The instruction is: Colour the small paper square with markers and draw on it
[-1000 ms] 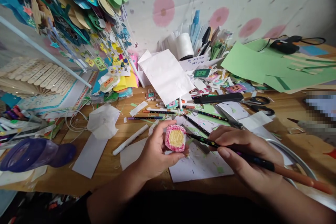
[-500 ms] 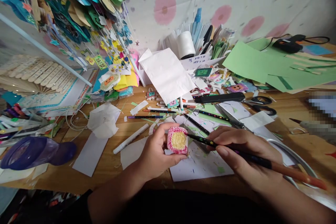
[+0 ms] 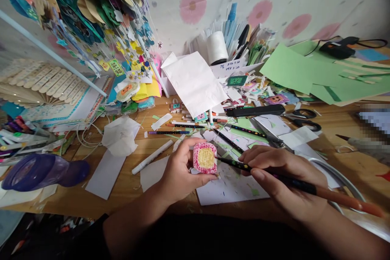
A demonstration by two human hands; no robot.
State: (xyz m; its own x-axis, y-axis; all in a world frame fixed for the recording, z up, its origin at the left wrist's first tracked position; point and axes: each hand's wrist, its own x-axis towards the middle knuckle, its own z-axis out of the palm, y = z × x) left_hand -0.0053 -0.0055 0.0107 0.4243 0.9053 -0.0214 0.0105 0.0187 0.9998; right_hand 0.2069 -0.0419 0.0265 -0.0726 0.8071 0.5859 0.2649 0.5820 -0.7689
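Observation:
A small rounded-square piece (image 3: 206,158), pink and white around a yellow middle, is pinched between the thumb and fingers of my left hand (image 3: 179,170). Its patterned face is turned up toward me. My right hand (image 3: 280,174) grips a black pen (image 3: 292,184) dotted with coloured stars, with an orange-brown back end. The pen's tip is at the right edge of the piece; whether it touches I cannot tell. Below both hands lies a white paper sheet (image 3: 225,191) with small marks and green scraps.
Scissors (image 3: 304,120), a white marker (image 3: 152,157) and several dark pens lie among paper scraps. A purple container (image 3: 45,170) stands at left, near a fan of wooden sticks (image 3: 48,85). Green paper sheets (image 3: 289,69) lie at back right; a glue gun (image 3: 365,148) is at right.
The view has shifted slightly. The piece has tilted a little in my left hand, and the pen tip sits slightly lower along its right edge. Both grips stay the same.

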